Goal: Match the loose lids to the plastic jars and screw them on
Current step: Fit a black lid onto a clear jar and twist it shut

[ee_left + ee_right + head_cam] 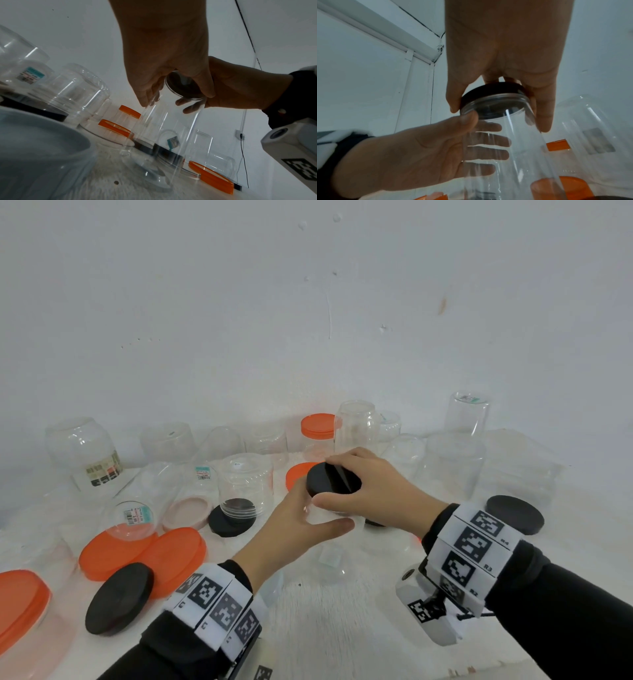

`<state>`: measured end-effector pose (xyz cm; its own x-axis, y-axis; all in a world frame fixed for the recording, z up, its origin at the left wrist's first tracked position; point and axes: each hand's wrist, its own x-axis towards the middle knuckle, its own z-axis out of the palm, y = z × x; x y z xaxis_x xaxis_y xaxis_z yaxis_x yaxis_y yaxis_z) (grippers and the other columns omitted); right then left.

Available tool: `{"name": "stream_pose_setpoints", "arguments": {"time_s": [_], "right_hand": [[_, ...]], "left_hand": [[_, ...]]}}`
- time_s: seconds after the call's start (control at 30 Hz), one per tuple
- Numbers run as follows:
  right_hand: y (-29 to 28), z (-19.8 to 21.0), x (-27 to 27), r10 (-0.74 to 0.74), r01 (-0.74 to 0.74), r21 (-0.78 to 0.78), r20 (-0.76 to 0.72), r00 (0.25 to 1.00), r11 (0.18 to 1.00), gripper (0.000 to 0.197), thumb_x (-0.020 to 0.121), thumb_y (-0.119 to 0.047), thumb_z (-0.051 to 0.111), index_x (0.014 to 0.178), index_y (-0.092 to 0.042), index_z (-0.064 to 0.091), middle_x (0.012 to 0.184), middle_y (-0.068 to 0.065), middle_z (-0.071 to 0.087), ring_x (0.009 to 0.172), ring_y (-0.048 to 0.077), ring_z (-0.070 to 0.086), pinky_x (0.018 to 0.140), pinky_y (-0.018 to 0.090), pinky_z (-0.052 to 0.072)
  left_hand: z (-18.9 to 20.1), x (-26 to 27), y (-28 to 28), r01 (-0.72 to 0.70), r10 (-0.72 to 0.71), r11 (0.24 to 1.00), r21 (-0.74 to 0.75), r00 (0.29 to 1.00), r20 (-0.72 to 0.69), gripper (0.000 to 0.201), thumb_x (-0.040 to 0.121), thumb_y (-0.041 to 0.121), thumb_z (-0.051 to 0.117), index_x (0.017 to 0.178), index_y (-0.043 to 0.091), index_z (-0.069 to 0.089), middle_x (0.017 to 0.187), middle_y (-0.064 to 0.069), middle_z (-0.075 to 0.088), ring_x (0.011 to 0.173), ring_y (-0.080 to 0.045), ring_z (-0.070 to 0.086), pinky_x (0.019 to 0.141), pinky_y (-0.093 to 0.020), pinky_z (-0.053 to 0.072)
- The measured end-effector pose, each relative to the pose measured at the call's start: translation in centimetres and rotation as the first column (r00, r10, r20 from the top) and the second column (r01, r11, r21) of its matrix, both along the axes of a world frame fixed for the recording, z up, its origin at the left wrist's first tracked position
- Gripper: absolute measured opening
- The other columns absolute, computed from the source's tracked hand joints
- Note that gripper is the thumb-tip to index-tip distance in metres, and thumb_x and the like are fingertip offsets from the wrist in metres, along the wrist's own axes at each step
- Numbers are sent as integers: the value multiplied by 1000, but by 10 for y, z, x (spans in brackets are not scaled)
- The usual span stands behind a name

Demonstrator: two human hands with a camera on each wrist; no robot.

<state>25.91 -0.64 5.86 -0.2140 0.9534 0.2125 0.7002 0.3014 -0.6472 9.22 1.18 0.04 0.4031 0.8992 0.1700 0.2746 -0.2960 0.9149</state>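
Observation:
A clear plastic jar (330,554) stands upright on the white table, and my left hand (301,518) grips its wall from the left, thumb toward me. On the jar's mouth sits a black lid (329,481). My right hand (363,474) grips that lid from above, thumb on its near rim and fingers over its far side. The left wrist view shows the lid (183,86) through the jar (163,135) from below. In the right wrist view the lid (493,94) sits on the jar's rim, with my left hand (419,148) wrapped round the jar (513,148).
Loose orange lids (137,553) and a black lid (120,599) lie at front left; another black lid (513,513) lies at right. A pink lid (188,511) and several upturned clear jars line the wall. An orange-lidded jar (318,428) stands behind my hands.

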Motion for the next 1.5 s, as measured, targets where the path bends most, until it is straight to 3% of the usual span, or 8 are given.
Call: {"name": "stream_pose_setpoints", "arguments": {"time_s": [0.2, 0.3, 0.43, 0.5, 0.73, 1.0, 1.27, 1.5], "right_hand": [[-13, 31, 59, -172, 179, 87, -80, 982, 980, 43, 75, -49, 72, 114, -37, 59, 113, -11, 51, 102, -6, 48, 75, 8, 34], [-24, 58, 98, -285, 302, 154, -120, 951, 941, 52, 75, -53, 72, 121, -33, 60, 113, -14, 54, 104, -3, 50, 77, 9, 35], [-34, 90, 150, -384, 446, 252, -259, 886, 859, 61, 65, -64, 69, 116, -30, 66, 111, -10, 59, 105, 10, 58, 93, 40, 50], [-35, 101, 175, -435, 525, 292, -322, 841, 800, 66, 60, -69, 66, 115, -34, 65, 119, -10, 60, 110, 12, 58, 98, 44, 49], [-9, 106, 259, -615, 710, 363, -355, 704, 604, 68, 68, -62, 69, 123, -23, 59, 119, -1, 57, 105, 13, 55, 84, 26, 44], [55, 72, 319, -732, 800, 335, -332, 594, 498, 64, 78, -50, 71, 127, -15, 49, 129, 8, 48, 102, 17, 49, 80, 30, 40], [119, 41, 341, -763, 751, 131, 97, 640, 647, 63, 86, -43, 67, 125, -3, 38, 129, 18, 36, 109, 37, 48, 91, 45, 44], [143, 28, 344, -721, 759, 2, 312, 618, 651, 62, 89, -44, 63, 126, -2, 37, 131, 19, 37, 113, 43, 47, 97, 50, 41]], "left_hand": [[5, 25, 21, 73, -74, 997, -13, 990, -116, 88, 67, 61, 77, 140, 39, 33, 131, 28, 46, 128, 2, 41, 103, -24, 36], [3, 44, 38, 93, -91, 996, -2, 977, -194, 79, 76, 52, 75, 142, 35, 34, 127, 25, 46, 127, -4, 42, 103, -25, 36], [-3, 69, 58, 102, -89, 994, 25, 942, -322, 66, 86, 41, 69, 142, 26, 37, 142, 5, 47, 126, -8, 43, 101, -26, 36], [-6, 81, 66, 115, -95, 993, 24, 910, -404, 66, 88, 39, 68, 144, 23, 37, 143, 1, 47, 129, -12, 43, 101, -25, 35], [-18, 111, 85, 176, -125, 984, 13, 745, -656, 74, 88, 44, 65, 147, 16, 32, 146, -3, 40, 133, -17, 41, 106, -27, 35], [-28, 122, 98, 159, -126, 987, -22, 680, -723, 92, 72, 62, 70, 146, 23, 31, 136, 6, 43, 124, -12, 42, 92, -21, 34], [-24, 121, 99, 171, -127, 985, -21, 634, -763, 75, 67, 64, 69, 128, 27, 43, 111, 14, 44, 105, -7, 43, 88, -24, 40], [-27, 111, 97, 178, -119, 984, 2, 671, -732, 83, 72, 61, 68, 141, 30, 33, 130, 18, 36, 119, -1, 36, 101, -19, 34]]}}
